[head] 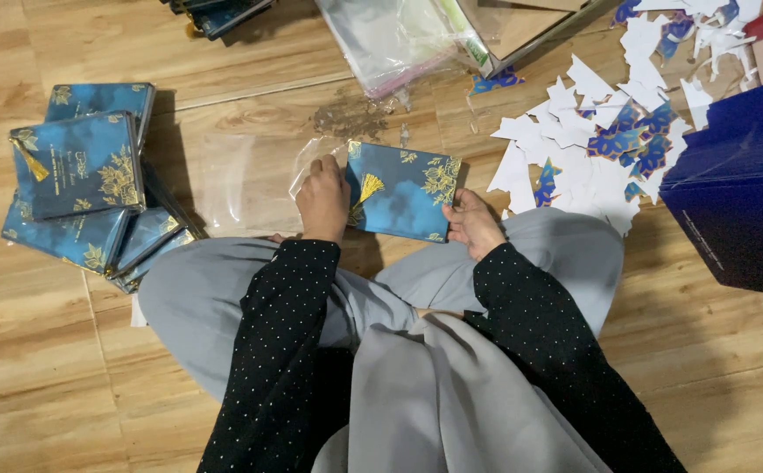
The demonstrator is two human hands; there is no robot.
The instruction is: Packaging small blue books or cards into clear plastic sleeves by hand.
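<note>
Two hands on one card point(403, 190): blue, gold flowers, gold tassel. Held just above lap, over wood floor point(250, 70).

Left hand point(323, 200): closed over card's left edge, also pinching mouth of clear sleeve point(250, 180). Right hand point(471, 224): fingers curled on card's right lower corner, thumb on top. Both gripping, neither open.

Sleeve: flat on floor, left of card, mouth toward card. Card's left edge at or just inside mouth; most of card outside. Depth of entry not readable under fingers.

Stack point(88, 188): well left of card, several matching cards, glossy, apparently sleeved already. Count uncertain, lower ones fanned and partly hidden.

Offcuts point(591, 140): right of card, white and blue paper scraps, scattered heap. Blue box point(740, 193): further right, beyond offcuts. Plastic bag point(390, 35): above card, crumpled, clear.

Judgement on progress: sleeving well under way. Done: the stack at left. In hand: one card, insertion only begun. Left: sliding card fully in, adding to stack. Number of unsleeved cards remaining not visible.
</note>
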